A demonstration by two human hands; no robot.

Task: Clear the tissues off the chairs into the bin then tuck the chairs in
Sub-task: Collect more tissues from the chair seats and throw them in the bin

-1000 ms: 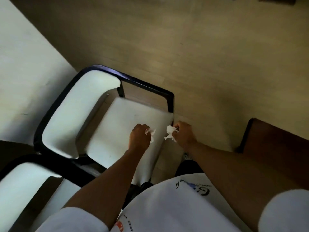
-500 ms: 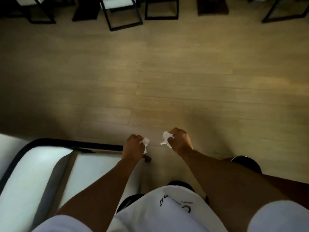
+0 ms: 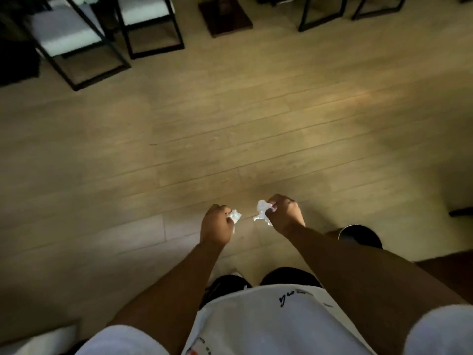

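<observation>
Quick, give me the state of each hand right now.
Left hand: closed on a crumpled tissue.
Right hand: closed on a second crumpled tissue.

Two bare hands show in the lower middle of the frame, the left hand (image 3: 215, 226) and the right hand (image 3: 285, 213). Two crumpled white tissues show, one small wad (image 3: 235, 216) in the left and one looser wad (image 3: 262, 210) in the right. One round dark bin (image 3: 359, 235) sits at the lower right. Along the top edge, two black-framed chairs with white seats are countable, one (image 3: 64, 34) at upper left, one (image 3: 144, 8) beside it; further frames at upper right are too cropped to count.
</observation>
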